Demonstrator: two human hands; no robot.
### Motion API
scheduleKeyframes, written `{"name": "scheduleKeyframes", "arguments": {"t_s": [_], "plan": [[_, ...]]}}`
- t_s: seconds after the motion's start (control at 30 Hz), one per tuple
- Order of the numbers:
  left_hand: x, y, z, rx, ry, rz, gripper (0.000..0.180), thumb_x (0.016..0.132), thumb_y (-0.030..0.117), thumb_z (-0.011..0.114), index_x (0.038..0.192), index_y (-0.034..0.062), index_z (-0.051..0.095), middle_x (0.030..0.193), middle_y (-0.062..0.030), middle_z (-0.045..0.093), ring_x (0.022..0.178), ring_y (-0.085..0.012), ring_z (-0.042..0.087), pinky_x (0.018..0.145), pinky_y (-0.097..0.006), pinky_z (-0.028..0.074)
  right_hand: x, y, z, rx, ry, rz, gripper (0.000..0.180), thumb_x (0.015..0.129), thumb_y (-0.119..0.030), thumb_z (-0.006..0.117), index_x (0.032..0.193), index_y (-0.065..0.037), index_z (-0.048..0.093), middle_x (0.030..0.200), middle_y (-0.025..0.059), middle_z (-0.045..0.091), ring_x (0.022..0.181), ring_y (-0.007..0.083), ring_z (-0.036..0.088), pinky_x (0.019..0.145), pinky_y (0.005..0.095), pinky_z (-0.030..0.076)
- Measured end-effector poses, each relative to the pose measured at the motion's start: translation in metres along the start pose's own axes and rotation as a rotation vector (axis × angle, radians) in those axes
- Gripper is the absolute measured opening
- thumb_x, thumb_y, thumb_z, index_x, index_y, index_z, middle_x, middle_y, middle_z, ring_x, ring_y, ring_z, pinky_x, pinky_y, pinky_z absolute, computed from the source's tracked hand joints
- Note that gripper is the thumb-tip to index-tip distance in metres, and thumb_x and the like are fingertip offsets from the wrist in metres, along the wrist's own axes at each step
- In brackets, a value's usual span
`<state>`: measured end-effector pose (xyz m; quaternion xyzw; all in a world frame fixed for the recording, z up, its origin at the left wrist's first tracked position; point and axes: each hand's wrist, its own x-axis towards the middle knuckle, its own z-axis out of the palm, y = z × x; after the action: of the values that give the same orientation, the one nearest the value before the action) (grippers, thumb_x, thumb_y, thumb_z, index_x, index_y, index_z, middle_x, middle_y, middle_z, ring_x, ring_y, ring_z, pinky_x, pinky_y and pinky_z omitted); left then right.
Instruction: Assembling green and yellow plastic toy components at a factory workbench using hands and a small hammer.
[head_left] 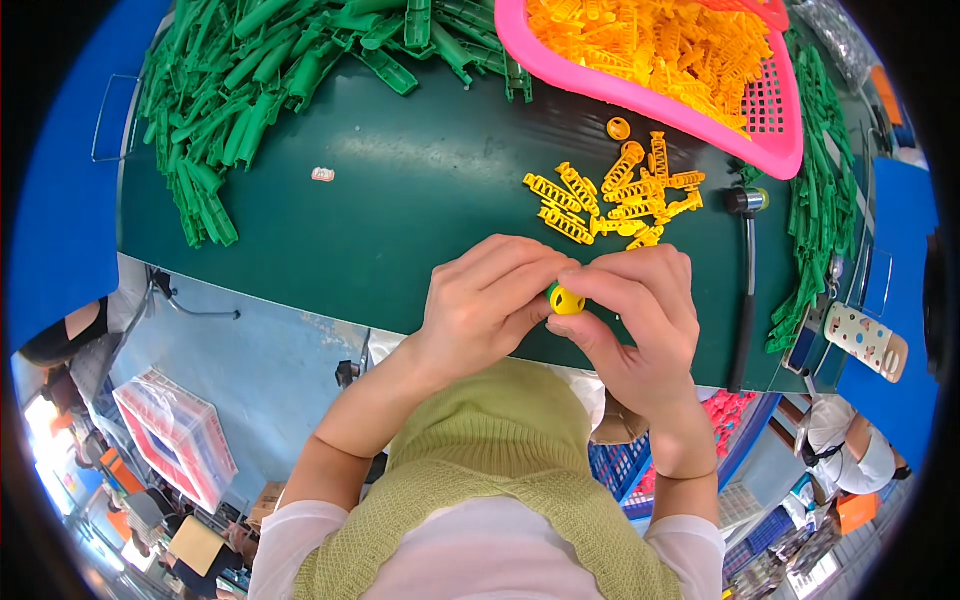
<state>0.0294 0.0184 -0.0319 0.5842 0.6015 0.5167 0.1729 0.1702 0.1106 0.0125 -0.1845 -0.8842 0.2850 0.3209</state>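
Both hands meet over the near edge of the dark green table. My left hand (485,300) is closed around a green plastic piece (552,289), mostly hidden by the fingers. Between its thumb and fingers, my right hand (645,310) pinches a small yellow plastic cap (568,302) with dark openings, which sits against the green piece. Just beyond the hands lies a loose pile of yellow ribbed plastic parts (632,208), with a round orange-yellow cap (618,128) at its far side.
Green plastic half-shells (270,75) are heaped at the far left, and more green pieces (822,190) lie along the right edge. A pink basket (640,97) holds many yellow parts. A hammer (748,290) and a spotted phone case (866,342) are at right.
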Motion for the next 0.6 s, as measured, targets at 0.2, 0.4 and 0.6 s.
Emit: {"name": "scheduleKeyframes", "arguments": {"t_s": [0.2,0.4,0.6], "plan": [[0.000,0.000,0.001,0.011,0.007,0.010,0.025,0.067,-0.007,0.070,0.090,-0.0011,0.068,0.089,-0.0102,0.068,0.082,-0.0274,0.067,0.069,-0.035,0.055,-0.004,-0.004,0.000,-0.053,-0.003,0.018,0.031,0.068,-0.017,0.082,0.093,-0.007,0.067,0.086,0.0044,0.062,0.078,0.0230,0.053,0.068,0.0333,0.042],[0.002,0.000,0.001,0.019,0.010,0.032,0.026,0.066,-0.004,0.073,0.091,-0.0002,0.069,0.089,-0.0098,0.068,0.082,-0.0272,0.067,0.069,-0.034,0.055,-0.010,0.000,0.001,-0.026,0.014,-0.008,0.035,0.065,-0.019,0.081,0.096,-0.008,0.068,0.091,0.0036,0.063,0.081,0.0215,0.056,0.071,0.0331,0.041],[-0.001,-0.002,0.002,0.001,0.019,0.050,0.042,0.057,-0.005,0.072,0.098,0.0050,0.068,0.091,-0.0067,0.066,0.082,-0.0258,0.065,0.065,-0.034,0.054,-0.030,0.037,-0.068,-0.222,0.131,0.421,0.032,0.088,-0.018,0.066,0.116,-0.004,0.060,0.113,0.0103,0.059,0.098,0.0246,0.055,0.089,0.0322,0.044]]}}
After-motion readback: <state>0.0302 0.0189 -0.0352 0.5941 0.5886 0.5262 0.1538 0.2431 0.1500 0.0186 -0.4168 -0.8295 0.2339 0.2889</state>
